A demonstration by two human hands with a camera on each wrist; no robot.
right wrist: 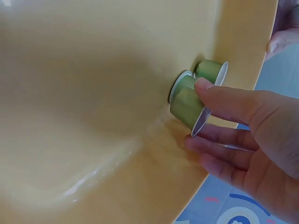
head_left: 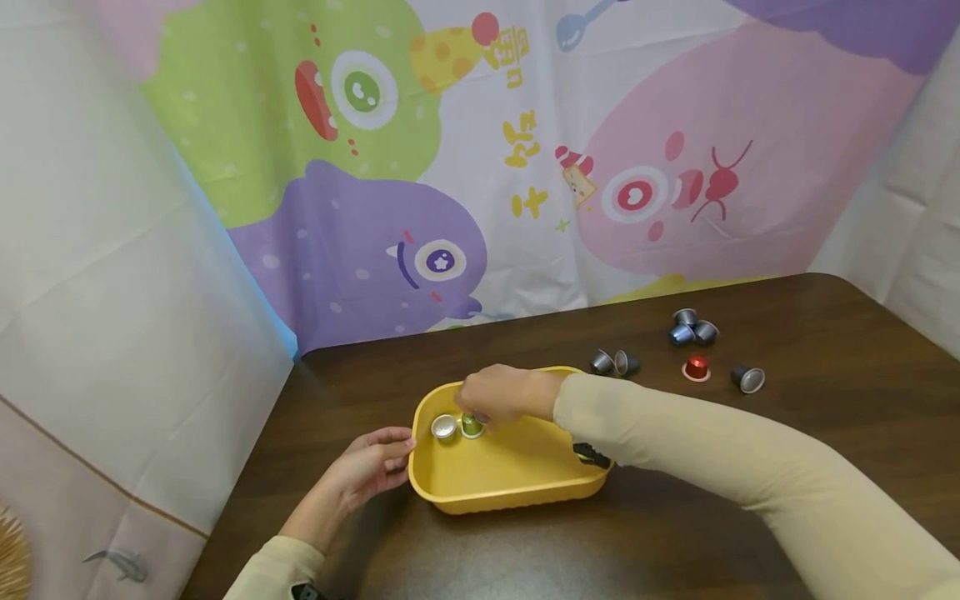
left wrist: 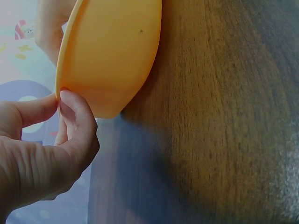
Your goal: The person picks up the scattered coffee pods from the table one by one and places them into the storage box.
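Observation:
A yellow tray [head_left: 517, 502] with raised walls stands on the dark wooden table. At its left end my left hand [head_left: 369, 467] pinches the rim between thumb and fingers, as the left wrist view shows up close. Inside the tray, near the far left corner, my right hand [head_left: 502, 393] holds a green coffee capsule [right wrist: 187, 109] between thumb and fingers. Two other green capsules sit right beside it: one [right wrist: 210, 70] lies tipped with its silver lid showing, and another [right wrist: 180, 85] is partly covered by the held one.
Beyond the tray's right end lie two dark capsules [head_left: 602, 362]. Farther right are a red capsule [head_left: 697, 367], a cluster of blue and grey capsules [head_left: 682, 335] and a dark capsule on its side [head_left: 750, 380]. A printed cartoon curtain [head_left: 360, 267] hangs behind the table.

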